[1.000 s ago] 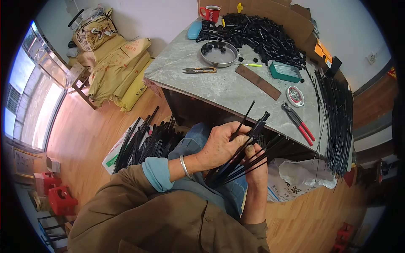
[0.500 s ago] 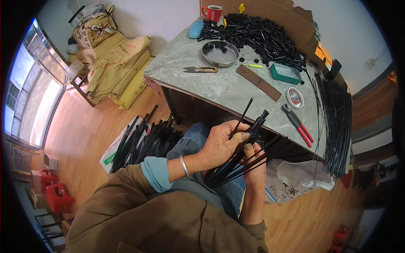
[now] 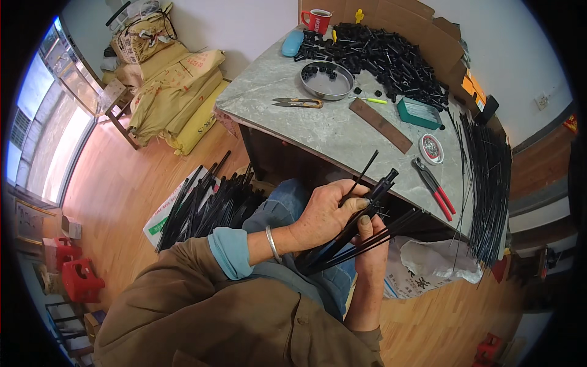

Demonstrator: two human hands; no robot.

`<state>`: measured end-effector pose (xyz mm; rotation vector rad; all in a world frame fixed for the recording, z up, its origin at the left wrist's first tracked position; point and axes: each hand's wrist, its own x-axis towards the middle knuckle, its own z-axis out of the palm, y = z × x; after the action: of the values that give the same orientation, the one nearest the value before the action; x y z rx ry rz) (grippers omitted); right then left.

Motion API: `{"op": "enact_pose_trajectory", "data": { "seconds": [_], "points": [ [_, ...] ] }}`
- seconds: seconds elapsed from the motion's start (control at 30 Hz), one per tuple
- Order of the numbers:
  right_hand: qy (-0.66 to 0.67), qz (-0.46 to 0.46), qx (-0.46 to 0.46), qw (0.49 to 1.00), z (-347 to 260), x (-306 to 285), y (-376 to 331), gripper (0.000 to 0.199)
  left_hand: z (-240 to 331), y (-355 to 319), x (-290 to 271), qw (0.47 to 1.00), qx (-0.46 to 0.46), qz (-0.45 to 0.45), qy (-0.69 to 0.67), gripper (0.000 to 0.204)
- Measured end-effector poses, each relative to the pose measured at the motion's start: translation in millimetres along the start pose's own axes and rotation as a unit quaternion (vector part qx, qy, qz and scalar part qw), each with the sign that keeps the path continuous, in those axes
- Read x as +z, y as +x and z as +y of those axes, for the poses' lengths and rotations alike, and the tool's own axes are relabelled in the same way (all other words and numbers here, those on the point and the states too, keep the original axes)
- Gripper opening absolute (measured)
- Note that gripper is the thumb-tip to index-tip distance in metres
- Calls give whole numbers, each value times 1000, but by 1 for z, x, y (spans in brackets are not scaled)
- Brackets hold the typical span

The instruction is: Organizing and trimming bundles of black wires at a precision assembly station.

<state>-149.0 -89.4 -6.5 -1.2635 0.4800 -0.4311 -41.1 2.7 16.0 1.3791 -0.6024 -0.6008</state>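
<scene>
Over my lap, both hands grip a black rod frame (image 3: 384, 183) that looks like a folded umbrella frame, a thick tube with a collared tip among thin ribs. My left hand (image 3: 323, 215), with a silver bracelet at the wrist, is closed round the tube, thumb pressed on it below the tip. One thin rod (image 3: 369, 165) sticks up past its fingers. Just below and to the right, my right hand (image 3: 370, 248) pinches the frame with its thumb up. Several thin ribs (image 3: 397, 225) fan out rightward across that hand. The fingers' undersides are hidden.
On the grey table (image 3: 269, 134) lie a black parts heap (image 3: 391, 58), a round metal dish (image 3: 342, 92), snips (image 3: 299, 103), a brown bar (image 3: 382, 126), a green box (image 3: 422, 113), red-handled pliers (image 3: 435, 191) and long black rods (image 3: 489, 183). More black rods (image 3: 208, 211) lie left of my knees.
My view has shifted slightly, so the table things sit a little further right. Both hands keep their grip on the frame, whose tip appears slightly lower and further right.
</scene>
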Motion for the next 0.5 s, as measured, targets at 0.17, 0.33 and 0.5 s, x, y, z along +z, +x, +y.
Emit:
{"op": "enact_pose_trajectory", "data": {
  "seconds": [0.17, 0.33, 0.5],
  "points": [
    [-9, 8, -4, 1000, 9, -8, 2, 28, -4, 0, 2, 1000, 19, 9, 4, 18],
    [-19, 13, -16, 1000, 8, -11, 0, 27, -2, -1, 6, 999, 13, -2, -32, 19],
    [-3, 7, -17, 1000, 6, -8, -2, 26, -5, -2, 5, 1000, 23, -8, -19, 19]
  ]
}}
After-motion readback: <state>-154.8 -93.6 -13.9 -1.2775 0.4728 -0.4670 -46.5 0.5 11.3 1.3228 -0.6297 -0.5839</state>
